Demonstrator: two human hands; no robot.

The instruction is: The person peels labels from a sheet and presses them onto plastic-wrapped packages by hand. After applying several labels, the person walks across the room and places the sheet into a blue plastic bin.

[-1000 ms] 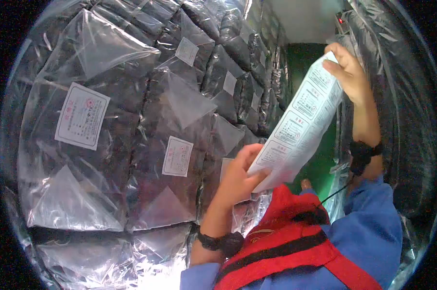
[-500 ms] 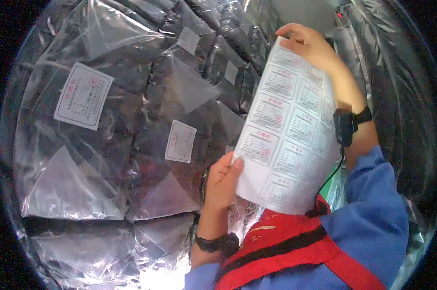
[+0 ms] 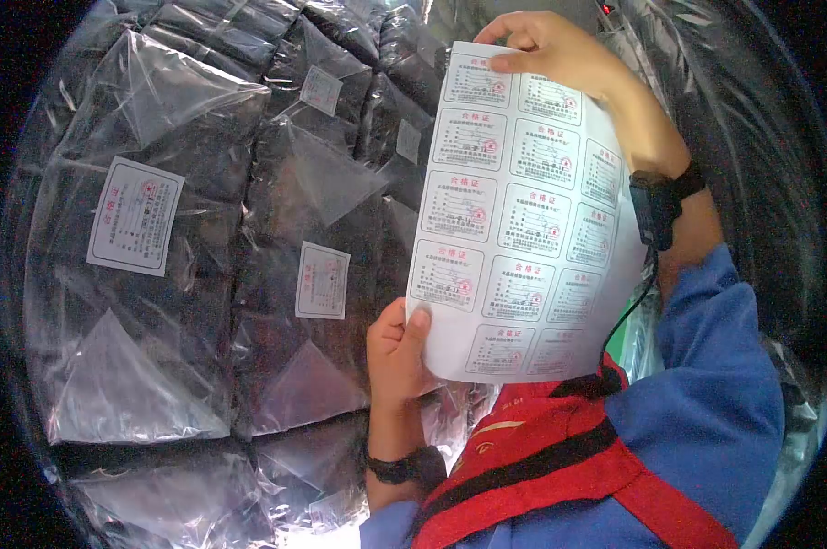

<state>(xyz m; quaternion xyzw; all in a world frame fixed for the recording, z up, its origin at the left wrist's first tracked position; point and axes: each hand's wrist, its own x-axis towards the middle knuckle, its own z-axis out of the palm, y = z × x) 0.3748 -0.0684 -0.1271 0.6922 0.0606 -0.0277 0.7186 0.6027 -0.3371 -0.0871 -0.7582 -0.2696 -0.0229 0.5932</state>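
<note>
A large white sheet of printed labels [image 3: 523, 220] is held up in front of me, with several boxed certificates bearing red headings and red stamps. My left hand [image 3: 397, 352] pinches its lower left edge, thumb on the printed face. At the top edge, my right hand [image 3: 551, 50] grips the sheet between thumb and fingers; the fingers behind it are partly hidden. Left of the sheet stand dark packages [image 3: 175, 302] wrapped in clear plastic. One white label [image 3: 136, 216] is on the nearest package, and another label [image 3: 323, 280] is on the one beside it.
Farther back, smaller labels [image 3: 321, 90] show on more wrapped packages. Loose plastic film [image 3: 752, 183] hangs along the right side. I wear a red apron [image 3: 532, 457] and blue sleeves, with a black device [image 3: 653, 209] and its cable on my right wrist.
The sheet has shifted left and slightly up and turned more squarely to view, its print now sharper. Both hands moved left with it, keeping their hold. The packages appear slightly lower and farther left.
</note>
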